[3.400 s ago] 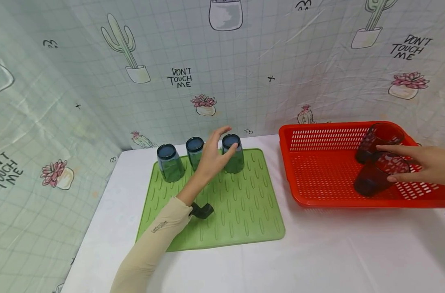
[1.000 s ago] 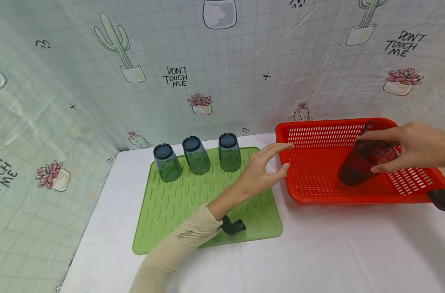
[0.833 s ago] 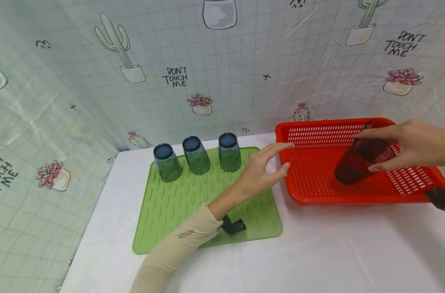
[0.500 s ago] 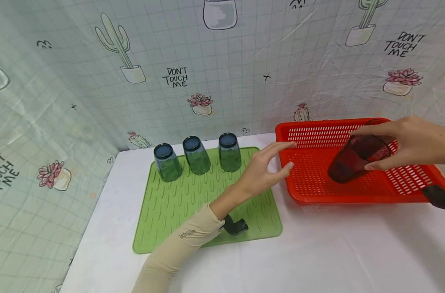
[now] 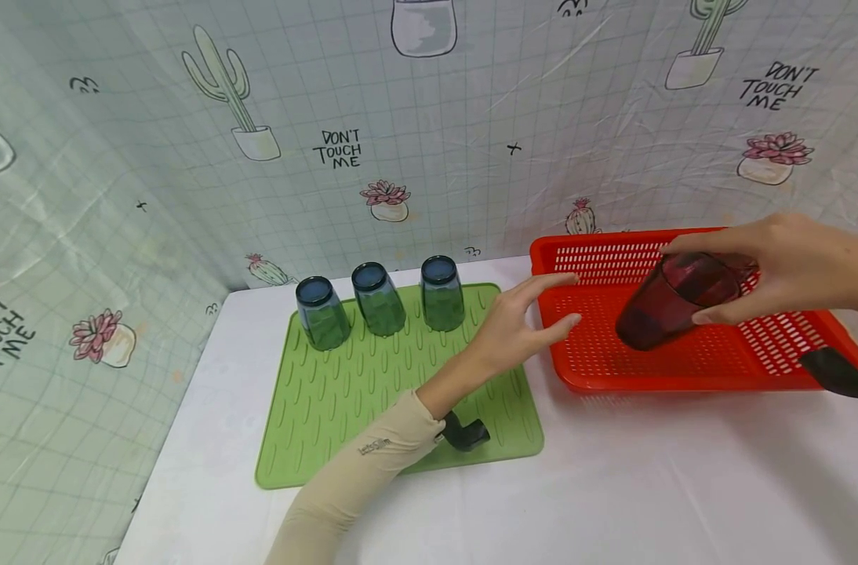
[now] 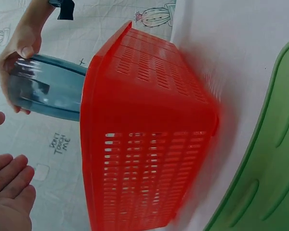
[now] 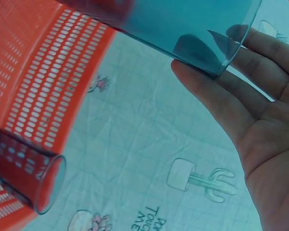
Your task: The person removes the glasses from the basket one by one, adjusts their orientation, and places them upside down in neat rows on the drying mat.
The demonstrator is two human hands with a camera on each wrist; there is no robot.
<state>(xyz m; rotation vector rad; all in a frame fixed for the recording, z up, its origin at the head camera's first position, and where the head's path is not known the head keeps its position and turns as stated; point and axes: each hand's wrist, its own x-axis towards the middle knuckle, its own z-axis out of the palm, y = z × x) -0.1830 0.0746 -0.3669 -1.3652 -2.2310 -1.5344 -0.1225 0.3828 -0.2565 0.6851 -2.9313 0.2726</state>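
My right hand [image 5: 789, 271] grips a clear blue drinking glass [image 5: 665, 306] by its rim end. The glass is tilted over the red basket [image 5: 655, 384] and looks dark red against it. In the left wrist view the same glass [image 6: 58, 89] shows above the basket's rim. My left hand [image 5: 517, 329] hovers at the basket's left end with fingers and thumb spread, holding nothing. A second glass [image 7: 26, 168] leans in the basket; my right hand mostly hides it in the head view.
Three blue glasses [image 5: 323, 314] stand bottom up in a row at the back of a green ridged drying mat [image 5: 401, 408]. The mat lies left of the basket on a white table [image 5: 612, 486]. A patterned cloth [image 5: 485, 102] hangs behind.
My right hand has taken the glass from the basket's right side, moving it left and up. My left hand has moved right from the glasses on the mat to the basket's left end.
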